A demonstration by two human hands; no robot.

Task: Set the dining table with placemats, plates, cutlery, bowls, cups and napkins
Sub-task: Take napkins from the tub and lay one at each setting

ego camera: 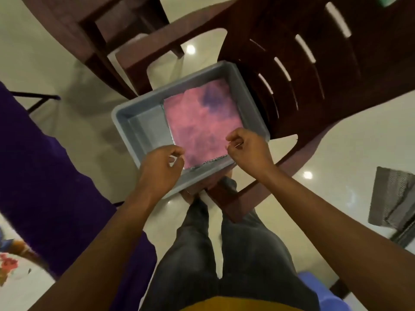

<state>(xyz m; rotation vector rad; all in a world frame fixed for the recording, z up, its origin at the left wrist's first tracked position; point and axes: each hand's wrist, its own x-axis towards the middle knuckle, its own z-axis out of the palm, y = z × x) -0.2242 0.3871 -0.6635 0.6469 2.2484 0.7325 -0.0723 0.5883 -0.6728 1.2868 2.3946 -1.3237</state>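
at the bottom of the view a person's legs in dark grey trousers stand on a glossy cream floor [336, 153], with a yellow hem at the very edge. just past the knees both bare forearms reach forward over the near rim of a grey bin [134, 122]. left hand [161, 167] hovers at the bin's near left corner, fingers curled with thumb and forefinger close together beside the cloth's near left corner; whether they actually pinch it cannot be told. right hand [247, 147] is curled the same way above the cloth's near right corner, and a grip there cannot be told either. inside the bin a pink cloth [202, 122] with purple blotches lies flat, filling the right part and leaving bare floor of the bin on the left. the bin sits on the seat of a dark wooden chair [303, 75], whose slatted back rises beyond to the right. to the left a purple drape [40, 164] hangs, and a grey mat [395, 198] lies on the floor at right. further off, more dark wooden legs stand on the floor.
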